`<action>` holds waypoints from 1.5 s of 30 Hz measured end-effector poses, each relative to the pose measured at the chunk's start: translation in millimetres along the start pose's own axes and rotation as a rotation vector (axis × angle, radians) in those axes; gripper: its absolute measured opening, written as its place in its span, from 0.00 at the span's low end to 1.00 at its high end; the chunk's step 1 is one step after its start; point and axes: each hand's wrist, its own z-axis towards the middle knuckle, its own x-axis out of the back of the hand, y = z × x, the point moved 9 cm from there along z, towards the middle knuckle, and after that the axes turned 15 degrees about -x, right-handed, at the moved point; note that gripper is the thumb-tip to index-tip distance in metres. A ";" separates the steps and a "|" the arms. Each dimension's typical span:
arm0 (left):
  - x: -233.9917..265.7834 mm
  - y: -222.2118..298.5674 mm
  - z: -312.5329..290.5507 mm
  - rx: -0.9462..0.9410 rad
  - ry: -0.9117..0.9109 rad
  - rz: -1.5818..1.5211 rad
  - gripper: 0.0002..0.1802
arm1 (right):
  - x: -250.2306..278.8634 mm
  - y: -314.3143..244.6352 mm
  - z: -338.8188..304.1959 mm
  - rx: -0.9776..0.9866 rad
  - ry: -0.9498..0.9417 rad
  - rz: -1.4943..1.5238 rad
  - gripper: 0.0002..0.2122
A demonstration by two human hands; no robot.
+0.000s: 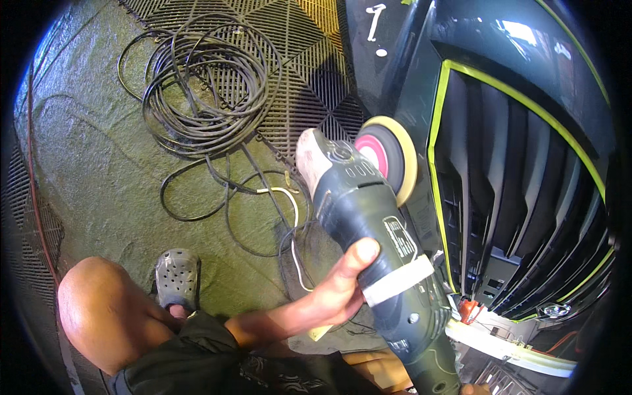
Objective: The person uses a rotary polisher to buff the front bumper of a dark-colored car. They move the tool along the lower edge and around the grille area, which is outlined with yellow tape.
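The floor (85, 125) is greenish grey and uneven, with a wet-looking sheen where light catches it. Dark slatted tiles (296, 62) meet it toward the top, their ribs set in alternating diagonals — a yellow section (318, 14) shows at the upper edge. More dark ribbed matting (21, 224) lies far left, and a thin reddish line (34, 178) runs lengthwise there — bowed by the lens.
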 end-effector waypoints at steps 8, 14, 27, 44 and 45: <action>-47.2 26.1 12.7 0.046 -0.047 0.030 0.50 | -6.1 -17.9 9.4 0.185 0.200 -0.120 0.18; -77.8 59.1 34.6 -0.007 -0.051 0.083 0.48 | -9.4 -38.8 45.8 0.128 0.101 -0.089 0.20; -103.7 89.7 23.8 -0.139 -0.045 0.100 0.38 | 29.5 -20.1 42.3 0.041 0.098 -0.080 0.25; 56.4 120.5 76.0 -0.521 0.064 0.795 0.33 | -336.5 -25.3 104.8 -0.732 -0.280 0.863 0.29; 56.2 112.8 76.2 -0.487 0.019 0.792 0.33 | -338.5 -22.3 98.6 -0.717 -0.202 0.873 0.28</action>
